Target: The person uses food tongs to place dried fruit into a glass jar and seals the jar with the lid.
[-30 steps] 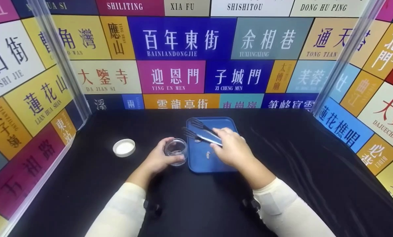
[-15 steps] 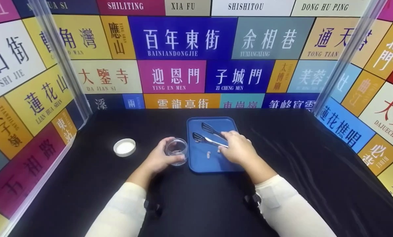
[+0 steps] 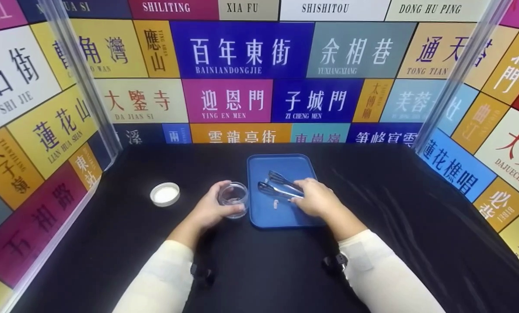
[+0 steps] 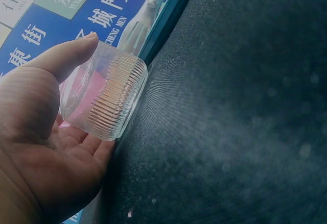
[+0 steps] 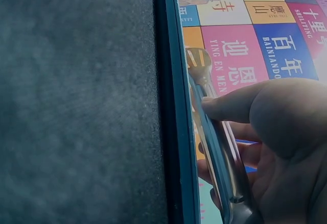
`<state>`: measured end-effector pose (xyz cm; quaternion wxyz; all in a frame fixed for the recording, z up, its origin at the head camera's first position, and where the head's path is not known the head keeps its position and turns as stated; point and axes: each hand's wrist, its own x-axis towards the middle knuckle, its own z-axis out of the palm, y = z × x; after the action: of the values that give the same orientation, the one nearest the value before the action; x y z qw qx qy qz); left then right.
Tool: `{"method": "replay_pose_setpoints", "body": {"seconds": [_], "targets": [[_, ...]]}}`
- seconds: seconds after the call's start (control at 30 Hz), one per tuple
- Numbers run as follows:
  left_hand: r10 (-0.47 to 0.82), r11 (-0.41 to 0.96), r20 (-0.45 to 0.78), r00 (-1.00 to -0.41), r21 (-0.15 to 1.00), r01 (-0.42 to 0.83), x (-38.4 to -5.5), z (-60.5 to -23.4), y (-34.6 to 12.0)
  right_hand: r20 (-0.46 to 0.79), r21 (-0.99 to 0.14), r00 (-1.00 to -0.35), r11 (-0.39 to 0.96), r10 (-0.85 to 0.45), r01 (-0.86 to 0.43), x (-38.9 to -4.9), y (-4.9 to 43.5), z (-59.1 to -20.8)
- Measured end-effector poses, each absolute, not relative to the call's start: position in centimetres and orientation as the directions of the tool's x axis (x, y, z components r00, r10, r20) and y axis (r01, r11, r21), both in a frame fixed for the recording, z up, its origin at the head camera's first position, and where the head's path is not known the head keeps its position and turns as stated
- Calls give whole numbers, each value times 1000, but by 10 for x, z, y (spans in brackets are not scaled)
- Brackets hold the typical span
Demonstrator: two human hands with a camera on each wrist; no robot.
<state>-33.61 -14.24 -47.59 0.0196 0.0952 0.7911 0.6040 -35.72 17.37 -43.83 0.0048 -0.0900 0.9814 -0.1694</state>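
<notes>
My left hand (image 3: 214, 206) grips a clear glass jar (image 3: 233, 195) around its side; the jar is upright, mouth up, just left of the blue tray (image 3: 303, 163). In the left wrist view the ribbed lower wall of the jar (image 4: 120, 94) shows between thumb and fingers. My right hand (image 3: 318, 198) holds metal tongs (image 3: 281, 188) over the tray, the slotted heads spread apart and pointing left. Thumb and fingers press the two arms of the tongs (image 5: 219, 147) from either side in the right wrist view. A small pale piece (image 3: 275, 204) lies on the tray just below the tong heads.
A round white lid (image 3: 164, 194) lies on the black cloth (image 3: 259, 269) left of the jar. Walls printed with coloured name panels (image 3: 242, 50) stand behind and on both sides, with clear corner posts (image 3: 444, 82).
My right hand has drawn the tongs to the right and toward me, from over the tray's left edge to above its middle. My left hand and the jar stay put.
</notes>
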Motion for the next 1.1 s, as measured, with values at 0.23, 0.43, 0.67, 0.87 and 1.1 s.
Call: {"method": "replay_pose_setpoints", "body": {"seconds": [0.23, 0.43, 0.67, 0.87, 1.1], "targets": [[167, 251, 80, -983, 961, 121, -336, -476, -142, 41, -332, -976, 918, -215, -216, -358, 174, -438], [155, 275, 75, -985, 955, 116, -336, -476, -142, 62, -344, -974, 911, -218, -225, -358, 174, -437], [164, 256, 77, -983, 959, 118, -337, -477, -143, 66, -381, -978, 901, -197, -207, -357, 173, -437], [161, 268, 77, -984, 956, 119, -337, -477, -143, 65, -384, -980, 901, -190, -201, -358, 172, -437], [163, 260, 82, -983, 958, 123, -337, -476, -142, 107, -402, -977, 891, -183, -211, -356, 174, -432]]}}
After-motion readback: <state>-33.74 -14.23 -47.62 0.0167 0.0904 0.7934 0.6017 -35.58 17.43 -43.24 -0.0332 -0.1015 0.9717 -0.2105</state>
